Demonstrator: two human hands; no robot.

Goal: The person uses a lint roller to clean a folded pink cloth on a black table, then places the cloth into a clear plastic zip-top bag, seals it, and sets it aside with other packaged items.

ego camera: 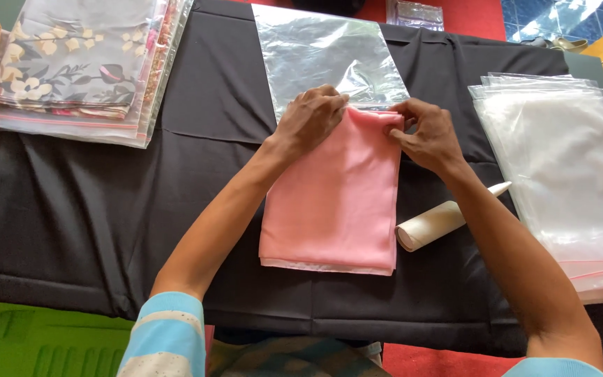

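Centrally in the frame, a folded pink cloth (333,199) lies on a black table covering (92,202), its top edge meeting the mouth of a clear plastic bag (326,52) that stretches away toward the upper middle of the frame. The left hand (310,120) rests curled over the cloth's upper left corner, its fingers closed down on the fabric and the bag's lip together. The right hand (427,134) pinches at the upper right corner, thumb and fingers drawn tight on the edge where cloth and plastic meet. By the look of it, the cloth is barely started into the bag: only the topmost strip sits at or just inside the opening, and nearly the whole length lies outside, toward the lower middle of the frame. Whether the edge is truly under the plastic is hard to tell. Just beside the cloth's right edge lies a cream paper roll (441,223), partly hidden by the right forearm. At the right, a stack of empty clear bags (560,167) waits; at the upper left, a pile of bagged floral fabrics (82,63) suggests several pieces are already packed.
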